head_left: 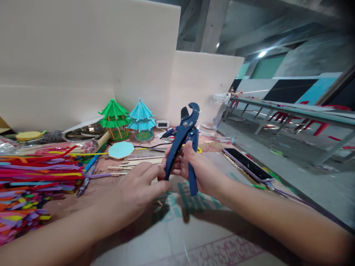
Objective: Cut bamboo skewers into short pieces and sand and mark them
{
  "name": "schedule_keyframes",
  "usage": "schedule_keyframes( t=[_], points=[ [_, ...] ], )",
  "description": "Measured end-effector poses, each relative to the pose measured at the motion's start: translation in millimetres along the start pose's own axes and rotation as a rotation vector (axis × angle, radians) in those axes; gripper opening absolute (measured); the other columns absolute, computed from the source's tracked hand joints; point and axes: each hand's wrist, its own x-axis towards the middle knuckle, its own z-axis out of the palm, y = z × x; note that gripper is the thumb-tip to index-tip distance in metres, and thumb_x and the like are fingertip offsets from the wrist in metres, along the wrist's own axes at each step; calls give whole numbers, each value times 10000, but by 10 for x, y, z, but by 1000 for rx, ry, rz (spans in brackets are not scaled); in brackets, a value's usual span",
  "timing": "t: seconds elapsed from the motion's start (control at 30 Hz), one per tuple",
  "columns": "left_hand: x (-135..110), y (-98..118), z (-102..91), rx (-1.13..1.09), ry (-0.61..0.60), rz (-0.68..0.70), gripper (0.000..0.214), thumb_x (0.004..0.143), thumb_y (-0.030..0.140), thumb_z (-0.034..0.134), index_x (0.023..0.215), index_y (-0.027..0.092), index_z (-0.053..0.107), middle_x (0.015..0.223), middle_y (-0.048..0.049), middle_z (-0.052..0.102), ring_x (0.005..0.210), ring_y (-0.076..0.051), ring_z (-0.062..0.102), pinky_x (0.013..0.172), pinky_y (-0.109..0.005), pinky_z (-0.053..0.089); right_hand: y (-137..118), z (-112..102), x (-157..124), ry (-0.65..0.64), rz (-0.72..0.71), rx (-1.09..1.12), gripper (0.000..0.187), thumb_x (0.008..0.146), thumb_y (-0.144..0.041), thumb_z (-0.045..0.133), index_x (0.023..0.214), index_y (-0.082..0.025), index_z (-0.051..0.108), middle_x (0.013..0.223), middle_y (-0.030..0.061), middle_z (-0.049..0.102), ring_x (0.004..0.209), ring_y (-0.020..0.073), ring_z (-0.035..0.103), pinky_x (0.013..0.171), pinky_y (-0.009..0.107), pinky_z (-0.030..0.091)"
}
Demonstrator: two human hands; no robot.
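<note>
A dark blue pipe cutter (177,144) stands tilted above the table, its hooked jaw up and its two handles spread apart. My right hand (200,167) is closed around the handles, the thumb lying along the right one. At the lower end of the left handle, the thumb and fingers of my left hand (145,186) pinch it. Behind my left hand lie several thin wooden sticks (144,162). Just beyond them is a light blue octagonal disc (121,150). A clear sheet with green and pink printing (177,236) spreads beneath both hands.
Bundles of coloured pipe cleaners (41,177) cover the left side. At the back stand a green pavilion model (114,120), a blue pavilion model (142,120), a small digital clock (162,124) and a clear plastic jug (217,112). A phone (248,164) lies near the right edge.
</note>
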Motion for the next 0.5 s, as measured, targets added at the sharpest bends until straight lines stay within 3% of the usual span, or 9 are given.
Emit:
schedule_keyframes(
  t=[0.17, 0.3, 0.43, 0.5],
  points=[
    [-22, 50, -64, -20, 18, 150, 286, 984, 123, 437, 1137, 260, 636, 1051, -26, 697, 886, -178, 622, 796, -291, 509, 21, -28, 26, 129, 43, 47, 591, 743, -802, 628, 830, -229, 516, 565, -43, 614, 499, 153, 628, 501, 264, 512],
    [-71, 25, -2, 54, 30, 96, 283, 978, 169, 509, 1242, 255, 563, 1111, -58, 678, 983, -226, 626, 841, -341, 520, 65, -49, 22, 196, 7, 7, 562, 771, -753, 647, 734, -209, 507, 454, -71, 510, 406, 116, 558, 421, 200, 424],
    [-54, 12, 104, 100, 138, 78, 179, 986, 241, 552, 1159, 196, 574, 1028, -69, 662, 962, -225, 621, 808, -352, 525, 122, -7, 3, 231, -13, -41, 577, 794, -728, 640, 625, -197, 488, 423, -62, 467, 383, 102, 521, 388, 186, 366],
    [-12, 26, 128, 86, 131, 90, 176, 991, 243, 549, 1153, 180, 575, 1030, -68, 662, 963, -216, 614, 804, -348, 519, 173, 28, 17, 236, -14, -42, 584, 801, -725, 634, 599, -197, 487, 428, -55, 473, 373, 94, 490, 386, 192, 362]
  ],
)
